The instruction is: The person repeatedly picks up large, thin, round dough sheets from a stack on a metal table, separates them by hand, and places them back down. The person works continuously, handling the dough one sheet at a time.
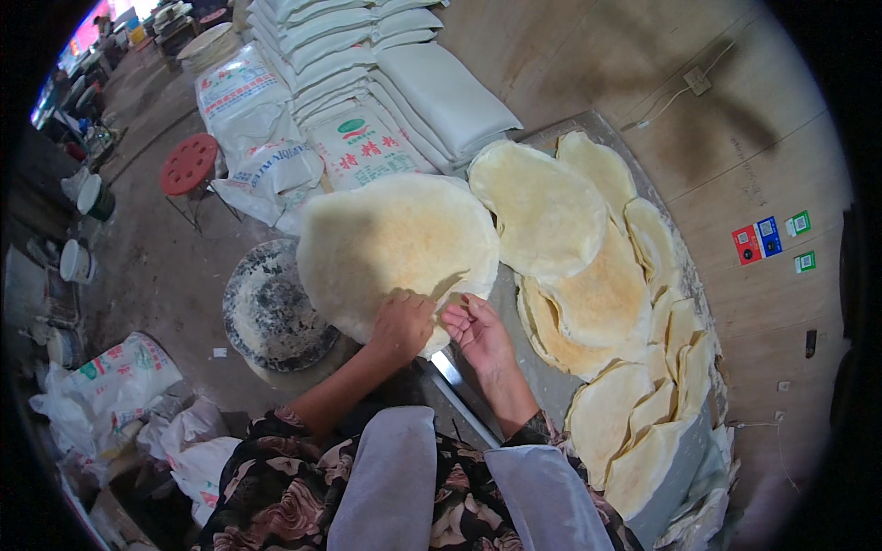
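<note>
A large, round, thin flatbread (pixel 393 234) lies in front of me, pale with faint browning. My left hand (pixel 403 327) is closed over its near edge, fingertips bent out of sight against the bread. Just right of it, my right hand (pixel 480 335) is turned palm up with loosely curled fingers, the thumb apart from them. It is at the bread's near edge, beside a raised fold or tear (pixel 449 284); nothing shows in its palm. Stacked and folded flatbreads (pixel 544 206) cover much of the grey tabletop (pixel 544 372) to the right.
A dark, flour-dusted round form (pixel 275 310) stands left of the bread. White printed sacks (pixel 372 148) are piled beyond it, near a red stool (pixel 189 164). More plastic sacks (pixel 117 386) sit at the lower left. A wooden wall (pixel 723 172) borders the table's right side.
</note>
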Tool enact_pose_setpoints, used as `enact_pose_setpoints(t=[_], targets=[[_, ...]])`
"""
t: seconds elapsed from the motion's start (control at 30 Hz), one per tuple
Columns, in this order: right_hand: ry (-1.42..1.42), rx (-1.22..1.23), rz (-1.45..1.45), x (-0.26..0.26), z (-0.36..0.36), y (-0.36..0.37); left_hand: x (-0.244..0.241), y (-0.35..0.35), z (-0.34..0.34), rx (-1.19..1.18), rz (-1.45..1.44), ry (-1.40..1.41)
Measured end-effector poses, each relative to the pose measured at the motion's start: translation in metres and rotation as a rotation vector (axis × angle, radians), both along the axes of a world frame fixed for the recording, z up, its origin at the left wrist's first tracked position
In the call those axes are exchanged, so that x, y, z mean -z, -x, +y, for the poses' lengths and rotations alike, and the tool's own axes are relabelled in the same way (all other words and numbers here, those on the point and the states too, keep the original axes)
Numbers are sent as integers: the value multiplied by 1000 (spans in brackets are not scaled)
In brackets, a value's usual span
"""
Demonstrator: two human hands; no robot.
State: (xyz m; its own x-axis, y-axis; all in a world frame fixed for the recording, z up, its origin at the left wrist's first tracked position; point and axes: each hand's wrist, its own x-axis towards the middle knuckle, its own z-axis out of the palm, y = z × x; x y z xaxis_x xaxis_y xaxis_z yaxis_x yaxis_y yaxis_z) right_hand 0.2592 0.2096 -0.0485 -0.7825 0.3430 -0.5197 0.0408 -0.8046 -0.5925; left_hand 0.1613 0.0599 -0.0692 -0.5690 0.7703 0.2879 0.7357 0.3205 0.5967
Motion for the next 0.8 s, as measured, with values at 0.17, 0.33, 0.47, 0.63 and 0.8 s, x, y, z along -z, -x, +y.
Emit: enact_pose_setpoints(t=[0.17,0.33,0.47,0.63,0.8], targets=[[-167,-42,-101,2,-2,3,37,35,3,-102,-238,-29],[-273,57,-228,20,-5,-8,12,59,-4,-148,-399,-135],[-369,155,-361,27,-1,-12,13,32,-4,-71,-233,-75],[-472,36,-419,31,26,-4,9,10,2,-73,-261,-192],[-606,-52,-423,24,40,18,11,15,-1,-85,-316,-160]])
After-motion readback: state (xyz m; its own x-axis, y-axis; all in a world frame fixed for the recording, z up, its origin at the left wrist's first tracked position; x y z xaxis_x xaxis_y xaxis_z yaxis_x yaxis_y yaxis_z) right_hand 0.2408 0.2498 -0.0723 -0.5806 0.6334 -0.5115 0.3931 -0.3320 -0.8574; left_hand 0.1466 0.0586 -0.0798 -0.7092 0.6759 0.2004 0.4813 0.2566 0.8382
